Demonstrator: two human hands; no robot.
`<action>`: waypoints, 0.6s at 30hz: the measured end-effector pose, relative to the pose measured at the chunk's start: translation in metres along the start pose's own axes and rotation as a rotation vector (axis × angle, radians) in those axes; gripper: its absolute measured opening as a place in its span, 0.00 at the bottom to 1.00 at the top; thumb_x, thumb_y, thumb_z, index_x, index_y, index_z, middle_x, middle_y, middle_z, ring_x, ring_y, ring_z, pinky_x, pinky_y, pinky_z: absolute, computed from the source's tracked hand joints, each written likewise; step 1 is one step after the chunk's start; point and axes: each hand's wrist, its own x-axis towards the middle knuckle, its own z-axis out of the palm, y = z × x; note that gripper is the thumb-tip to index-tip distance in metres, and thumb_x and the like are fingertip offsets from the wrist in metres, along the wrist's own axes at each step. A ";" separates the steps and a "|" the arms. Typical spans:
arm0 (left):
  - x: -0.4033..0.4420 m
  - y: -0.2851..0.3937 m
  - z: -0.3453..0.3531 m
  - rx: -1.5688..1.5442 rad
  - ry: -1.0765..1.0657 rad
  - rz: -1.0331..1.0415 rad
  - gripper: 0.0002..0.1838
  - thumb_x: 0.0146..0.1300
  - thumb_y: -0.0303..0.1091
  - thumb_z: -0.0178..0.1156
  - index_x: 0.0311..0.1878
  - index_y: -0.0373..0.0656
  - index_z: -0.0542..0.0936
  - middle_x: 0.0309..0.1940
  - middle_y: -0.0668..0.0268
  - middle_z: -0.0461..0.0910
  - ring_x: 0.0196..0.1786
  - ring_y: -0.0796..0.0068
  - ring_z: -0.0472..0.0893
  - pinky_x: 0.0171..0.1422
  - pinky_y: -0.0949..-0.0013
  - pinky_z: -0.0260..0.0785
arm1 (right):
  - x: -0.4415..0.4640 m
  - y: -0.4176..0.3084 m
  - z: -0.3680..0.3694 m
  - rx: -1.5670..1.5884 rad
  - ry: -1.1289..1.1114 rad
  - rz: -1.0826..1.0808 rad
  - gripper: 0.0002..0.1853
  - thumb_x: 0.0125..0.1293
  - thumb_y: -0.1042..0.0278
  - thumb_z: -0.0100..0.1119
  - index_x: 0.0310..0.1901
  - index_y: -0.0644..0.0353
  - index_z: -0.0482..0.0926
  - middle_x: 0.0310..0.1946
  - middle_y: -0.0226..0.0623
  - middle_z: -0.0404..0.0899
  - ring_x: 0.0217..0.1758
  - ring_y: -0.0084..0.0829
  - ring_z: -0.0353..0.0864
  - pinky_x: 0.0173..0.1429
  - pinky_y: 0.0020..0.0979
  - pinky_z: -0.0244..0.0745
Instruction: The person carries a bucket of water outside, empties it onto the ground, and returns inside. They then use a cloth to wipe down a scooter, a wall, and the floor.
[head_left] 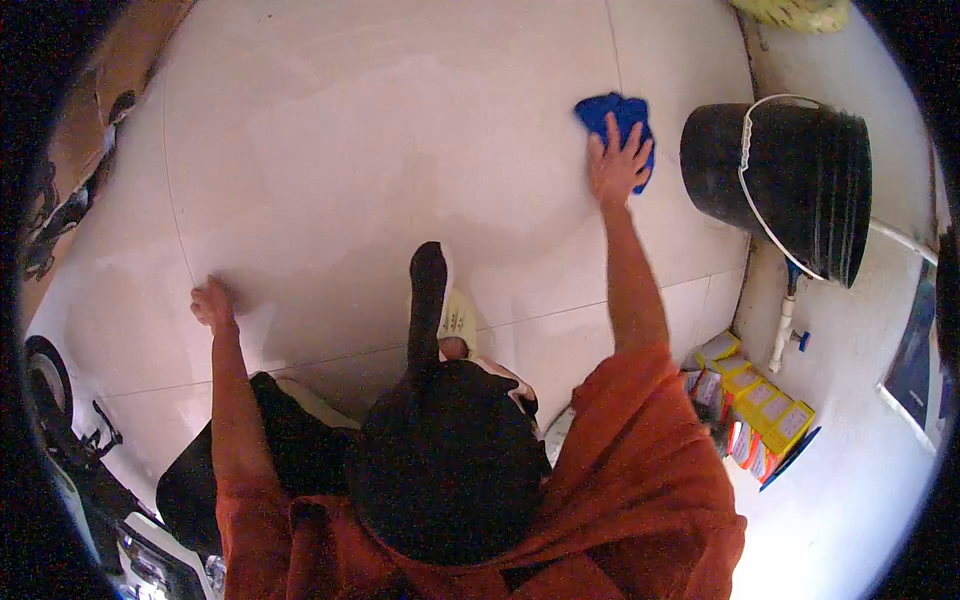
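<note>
My right hand [620,165] lies flat on a crumpled blue cloth [601,108], its fingers spread and pressing the cloth against the pale tiled floor [330,120]. Folds of the cloth show around and between the fingers. Over to the left, my left hand [212,303] is closed in a fist, resting on or just above the floor. Nothing sticks out of it. A damp-looking darker patch [420,190] spreads over the tiles between my hands.
A black bucket [780,190] with a white handle is right of the cloth. Below it, a pipe with a blue tap [788,320] runs along the wall, near yellow boxes [770,405]. A cream sandal [457,315] is below centre. Cardboard [85,150] stands at left.
</note>
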 end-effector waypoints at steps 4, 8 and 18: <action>-0.028 -0.001 -0.010 -0.017 0.108 0.105 0.34 0.54 0.55 0.51 0.56 0.39 0.63 0.55 0.47 0.62 0.58 0.48 0.63 0.58 0.53 0.59 | 0.089 0.003 0.016 0.150 -0.112 0.188 0.27 0.60 0.36 0.37 0.62 0.26 0.55 0.67 0.41 0.43 0.67 0.59 0.39 0.56 0.69 0.39; -0.022 -0.007 -0.005 0.107 0.091 0.265 0.31 0.55 0.52 0.51 0.55 0.37 0.63 0.53 0.47 0.63 0.56 0.47 0.64 0.56 0.53 0.60 | 0.138 -0.065 0.043 0.190 -0.065 0.180 0.27 0.59 0.35 0.34 0.60 0.27 0.59 0.66 0.40 0.47 0.67 0.58 0.38 0.55 0.70 0.38; 0.014 -0.018 0.037 0.057 -0.012 0.249 0.25 0.59 0.51 0.48 0.43 0.35 0.71 0.44 0.44 0.69 0.47 0.47 0.71 0.49 0.49 0.64 | -0.053 -0.237 -0.030 0.502 -0.187 -0.795 0.18 0.56 0.43 0.49 0.50 0.27 0.73 0.64 0.34 0.55 0.68 0.46 0.43 0.61 0.62 0.35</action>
